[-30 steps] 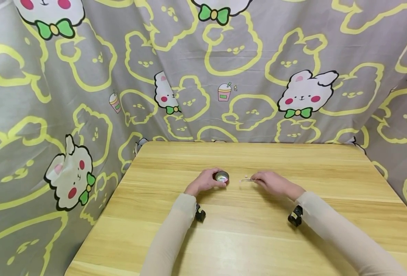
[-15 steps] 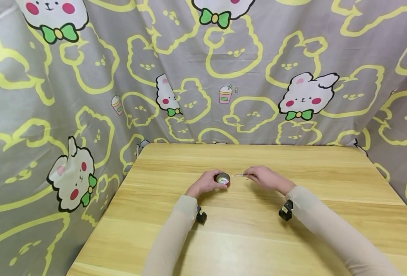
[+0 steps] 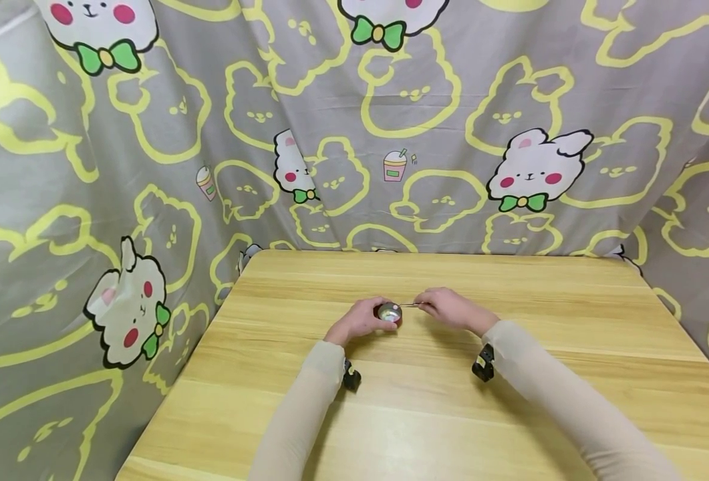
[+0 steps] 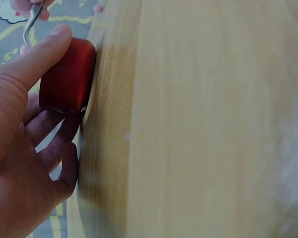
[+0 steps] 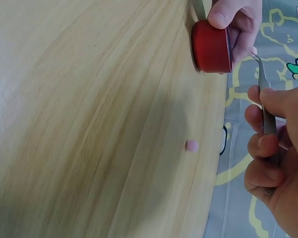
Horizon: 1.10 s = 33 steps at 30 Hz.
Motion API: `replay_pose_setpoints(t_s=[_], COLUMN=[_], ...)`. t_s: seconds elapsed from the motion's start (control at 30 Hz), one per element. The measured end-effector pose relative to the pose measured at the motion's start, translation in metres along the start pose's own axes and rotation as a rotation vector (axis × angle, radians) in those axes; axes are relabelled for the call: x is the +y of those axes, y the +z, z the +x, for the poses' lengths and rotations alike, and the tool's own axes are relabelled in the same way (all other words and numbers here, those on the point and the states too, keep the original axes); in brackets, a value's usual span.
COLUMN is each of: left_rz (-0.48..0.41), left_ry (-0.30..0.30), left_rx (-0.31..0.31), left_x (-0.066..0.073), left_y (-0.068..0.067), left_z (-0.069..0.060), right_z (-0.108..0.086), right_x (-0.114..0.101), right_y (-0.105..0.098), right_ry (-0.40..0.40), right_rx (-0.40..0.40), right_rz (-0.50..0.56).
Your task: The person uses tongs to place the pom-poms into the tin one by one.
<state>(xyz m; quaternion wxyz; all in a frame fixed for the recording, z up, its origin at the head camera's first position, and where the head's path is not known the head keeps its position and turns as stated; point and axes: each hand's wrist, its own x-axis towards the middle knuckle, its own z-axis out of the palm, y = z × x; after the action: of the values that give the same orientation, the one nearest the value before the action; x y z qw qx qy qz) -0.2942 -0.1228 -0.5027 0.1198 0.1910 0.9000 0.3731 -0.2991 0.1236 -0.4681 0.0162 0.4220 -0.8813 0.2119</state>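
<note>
A small round red tin stands on the wooden table, its shiny inside showing in the head view. My left hand grips it round the side, thumb on one wall and fingers on the other. Metal tweezers are pinched in my right hand, between thumb and curled fingers. A tiny pale pink ball sits at their tips, over the tin's rim in the head view. Another pink ball lies on the table beside the tin, below my right hand.
The light wooden table reaches back to a grey patterned curtain, which also hangs at both sides. A tiny pale speck shows on the tabletop in the left wrist view.
My right hand has moved left with the tweezers, bringing their tips and the ball from beside the tin to over its rim. The left hand keeps its grip on the tin.
</note>
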Motion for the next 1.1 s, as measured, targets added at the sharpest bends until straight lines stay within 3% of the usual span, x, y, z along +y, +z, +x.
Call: replay_pose_setpoints(t_s=[0.27, 0.6, 0.8, 1.1], left_rz=[-0.003, -0.026, -0.008, 0.004], left_ry=[0.008, 0.010, 0.001, -0.013], left_rx=[0.004, -0.004, -0.003, -0.010], left_x=[-0.001, 0.001, 0.002, 0.001], left_y=[0.001, -0.002, -0.001, -0.001], left_z=[0.001, -0.002, -0.002, -0.002], right_z=[0.005, 0.007, -0.001, -0.024], right_x=[-0.002, -0.003, -0.002, 0.009], right_y=[0.006, 0.005, -0.005, -0.020], right_ry=[-0.006, 0.093, 0.141, 0.191], right_rx=[0.012, 0.019, 0.011, -0.008], right_rz=[-0.024, 0.017, 0.068, 0.048])
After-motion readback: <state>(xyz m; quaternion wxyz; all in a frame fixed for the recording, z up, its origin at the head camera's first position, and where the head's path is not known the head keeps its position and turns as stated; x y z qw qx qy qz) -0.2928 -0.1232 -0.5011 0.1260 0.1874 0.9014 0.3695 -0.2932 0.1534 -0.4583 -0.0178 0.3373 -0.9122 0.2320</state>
